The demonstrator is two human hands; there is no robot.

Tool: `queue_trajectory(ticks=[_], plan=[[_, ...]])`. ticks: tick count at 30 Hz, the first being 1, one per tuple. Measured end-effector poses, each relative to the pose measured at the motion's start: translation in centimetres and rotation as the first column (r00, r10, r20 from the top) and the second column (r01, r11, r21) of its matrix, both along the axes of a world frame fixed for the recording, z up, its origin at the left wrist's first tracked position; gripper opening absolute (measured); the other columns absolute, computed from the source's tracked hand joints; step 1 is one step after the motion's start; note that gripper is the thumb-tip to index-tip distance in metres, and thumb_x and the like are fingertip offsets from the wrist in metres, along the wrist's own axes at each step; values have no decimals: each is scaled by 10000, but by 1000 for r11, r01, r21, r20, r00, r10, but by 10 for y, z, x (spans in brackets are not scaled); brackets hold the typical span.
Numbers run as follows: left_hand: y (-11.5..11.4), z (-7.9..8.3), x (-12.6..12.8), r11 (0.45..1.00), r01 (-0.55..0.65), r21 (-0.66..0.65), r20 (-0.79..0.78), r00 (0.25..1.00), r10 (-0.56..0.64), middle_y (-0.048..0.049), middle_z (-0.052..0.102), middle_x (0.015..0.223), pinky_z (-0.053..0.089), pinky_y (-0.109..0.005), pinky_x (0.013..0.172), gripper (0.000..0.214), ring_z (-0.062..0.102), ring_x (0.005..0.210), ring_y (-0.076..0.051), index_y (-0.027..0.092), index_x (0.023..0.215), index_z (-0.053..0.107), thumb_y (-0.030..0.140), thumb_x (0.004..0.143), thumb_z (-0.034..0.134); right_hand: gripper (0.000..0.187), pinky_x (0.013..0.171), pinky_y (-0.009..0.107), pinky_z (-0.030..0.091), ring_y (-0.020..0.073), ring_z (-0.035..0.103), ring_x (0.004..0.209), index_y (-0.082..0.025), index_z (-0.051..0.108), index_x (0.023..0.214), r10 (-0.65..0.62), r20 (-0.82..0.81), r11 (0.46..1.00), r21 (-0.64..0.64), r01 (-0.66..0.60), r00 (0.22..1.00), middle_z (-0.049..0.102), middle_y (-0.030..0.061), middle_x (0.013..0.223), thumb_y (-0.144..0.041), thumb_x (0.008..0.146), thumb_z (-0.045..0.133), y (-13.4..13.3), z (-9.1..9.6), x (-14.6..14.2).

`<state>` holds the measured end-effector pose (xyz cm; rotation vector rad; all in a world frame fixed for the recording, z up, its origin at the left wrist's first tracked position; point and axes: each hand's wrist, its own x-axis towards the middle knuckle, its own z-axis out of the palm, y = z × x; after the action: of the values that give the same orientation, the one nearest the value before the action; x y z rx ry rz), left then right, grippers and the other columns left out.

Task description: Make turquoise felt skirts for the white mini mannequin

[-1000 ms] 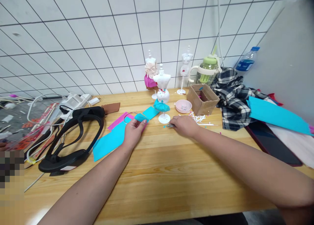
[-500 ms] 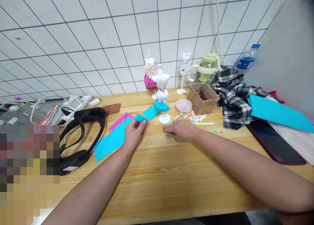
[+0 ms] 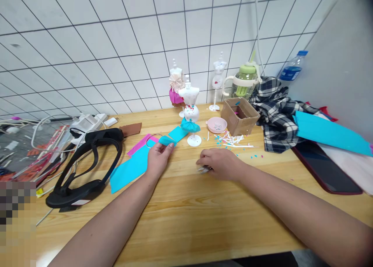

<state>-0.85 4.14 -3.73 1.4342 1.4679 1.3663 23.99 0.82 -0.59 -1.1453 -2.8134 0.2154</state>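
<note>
Thumb and fingers of my left hand (image 3: 159, 156) pinch a small blue crepe paper piece (image 3: 165, 140). Beneath that hand lies a larger blue crepe paper sheet (image 3: 129, 169), partly covered by it. My right hand (image 3: 220, 162) is closed around small metal scissors (image 3: 204, 169), mostly hidden by the fingers and blurred, low over the table. Between the hands and a little beyond them stands a white miniature dress form (image 3: 190, 98) with a gathered blue paper skirt (image 3: 190, 125). Another cut blue piece (image 3: 177, 133) lies left of its base.
Paper scraps (image 3: 233, 138) lie before a pink dish (image 3: 217, 125) and a cardboard box (image 3: 241, 117). Two more dress forms (image 3: 176, 84) stand behind. A black head strap (image 3: 87, 173) is at left; a plaid cloth (image 3: 276, 115) and a phone (image 3: 326, 168) at right.
My right hand has moved slightly right and nearer to me, its fingers curling more around the scissors. My left hand keeps its pinch on the blue piece. The view has shifted slightly.
</note>
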Motion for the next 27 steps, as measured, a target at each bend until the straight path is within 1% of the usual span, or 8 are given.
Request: queue_trajectory(ticks=[4, 9, 11, 13, 15, 17, 23, 27], plan=[[1, -3, -4, 1000, -19, -11, -39, 999, 18, -16, 706, 764, 467, -279, 671, 265, 612, 695, -170, 188, 839, 698, 430, 731, 705, 187, 661, 268, 423, 205, 634, 878, -228, 658, 991, -99, 68, 995, -7, 100, 993, 668, 43, 971, -248, 875, 512, -2, -10, -18], [1, -2, -5, 1000, 4, -3, -58, 998, -4, -31, 720, 825, 474, -291, 710, 273, 628, 744, -183, 185, 867, 702, 424, 736, 699, 197, 651, 269, 419, 206, 634, 879, -192, 603, 985, -175, 142, 985, 34, 172, 974, 652, 75, 995, -114, 867, 466, 10, -9, -7], [0, -3, -6, 1000, 20, -2, -66, 998, -20, -38, 724, 846, 475, -298, 735, 272, 635, 766, -189, 183, 873, 704, 417, 736, 699, 212, 636, 282, 417, 220, 638, 877, -183, 591, 1016, -379, 133, 925, 92, 369, 916, 645, 99, 1015, -136, 901, 419, 15, -5, 11], [1, -3, -6, 1000, 30, -1, -75, 997, -30, -41, 722, 842, 472, -300, 744, 271, 634, 770, -189, 178, 867, 705, 415, 736, 699, 234, 644, 303, 420, 247, 634, 904, -185, 597, 1046, -591, 89, 804, 140, 578, 801, 638, 116, 1037, -224, 928, 399, 21, -3, 34], [0, -2, -6, 999, 37, -7, -69, 997, -37, -40, 720, 840, 467, -294, 742, 277, 629, 763, -182, 172, 865, 704, 416, 736, 700, 281, 657, 328, 423, 279, 625, 909, -178, 621, 1041, -707, 59, 704, 158, 693, 705, 637, 126, 1011, -333, 920, 420, 24, -3, 53], [-2, 1, -4, 999, 42, -30, -43, 998, -43, -34, 716, 824, 460, -282, 722, 290, 618, 735, -170, 165, 868, 703, 422, 732, 703, 377, 702, 354, 425, 303, 602, 947, -177, 603, 1139, -745, 1, 659, 162, 735, 667, 628, 132, 1032, -419, 874, 485, 25, -6, 64], [-22, 19, 12, 985, 115, -129, 134, 986, -98, -8, 703, 740, 451, -257, 686, 283, 607, 696, -153, 166, 809, 694, 422, 696, 736, 341, 833, 416, 391, 311, 542, 1005, -192, 681, 1035, -695, -187, 666, 195, 720, 694, 631, 125, 991, -433, 852, 523, 20, -2, 56], [-36, 25, 28, 899, 354, -259, 298, 914, -274, -34, 730, 808, 477, -273, 742, 301, 656, 777, -177, 155, 821, 675, 389, 662, 776, 299, 791, 323, 430, 227, 582, 931, -198, 701, 1008, -508, -422, 842, -59, 537, 751, 665, 90, 969, -384, 880, 505, 8, 12, 28]])
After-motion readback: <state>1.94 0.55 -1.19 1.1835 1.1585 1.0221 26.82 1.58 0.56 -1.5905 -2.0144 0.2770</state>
